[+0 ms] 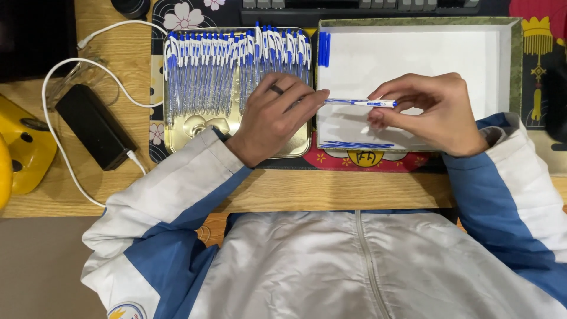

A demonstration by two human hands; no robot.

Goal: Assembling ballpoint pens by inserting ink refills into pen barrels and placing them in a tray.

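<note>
Your left hand (274,115) and right hand (434,112) each pinch an end of one blue-and-white pen (360,103), held level over the white box (502,65). At 9 o'clock of it the gold tray (177,133) holds rows of pens (218,71); what look like loose refills (356,145) lie at 6 o'clock

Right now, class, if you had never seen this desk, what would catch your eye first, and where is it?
First, the blue and white pen held level between the left hand and the right hand, over the white box. Next, the gold tray on the left, packed with a row of matching pens. A black power pack with a white cable lies further left.
</note>
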